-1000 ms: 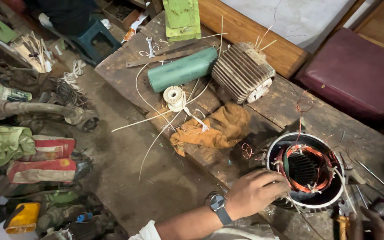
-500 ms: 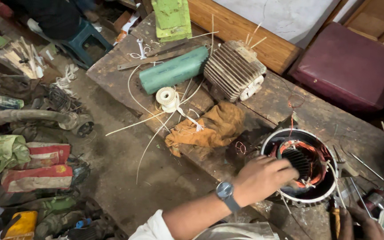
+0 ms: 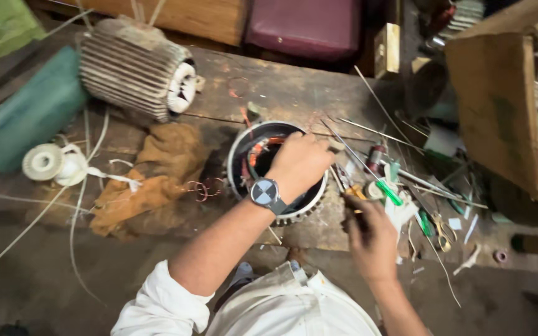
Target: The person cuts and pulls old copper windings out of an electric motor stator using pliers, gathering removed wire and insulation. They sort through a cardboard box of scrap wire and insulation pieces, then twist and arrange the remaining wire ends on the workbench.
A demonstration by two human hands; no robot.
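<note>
A round motor stator [image 3: 239,163] with copper windings stands on the wooden bench [image 3: 294,93]. My left hand [image 3: 303,163], a watch on its wrist, lies across the stator's top. Its fingers curl over the far right rim and hide much of the bore. My right hand [image 3: 372,239] is just right of the stator at the bench's near edge. Its fingers are closed on the end of a small orange-handled tool [image 3: 355,191] that lies among other hand tools.
A finned motor housing [image 3: 135,68], a green cylinder [image 3: 23,115], a white tape spool [image 3: 45,160] and a brown rag [image 3: 157,180] lie to the left. On the right are thin metal rods [image 3: 381,109], a green-handled screwdriver [image 3: 390,191] and a cardboard box [image 3: 499,106]. A maroon cushion [image 3: 303,25] sits behind.
The view has swung right and closer. My left hand slid from the stator's near rim across to its far right rim. My right hand rose into full view at the tools.
</note>
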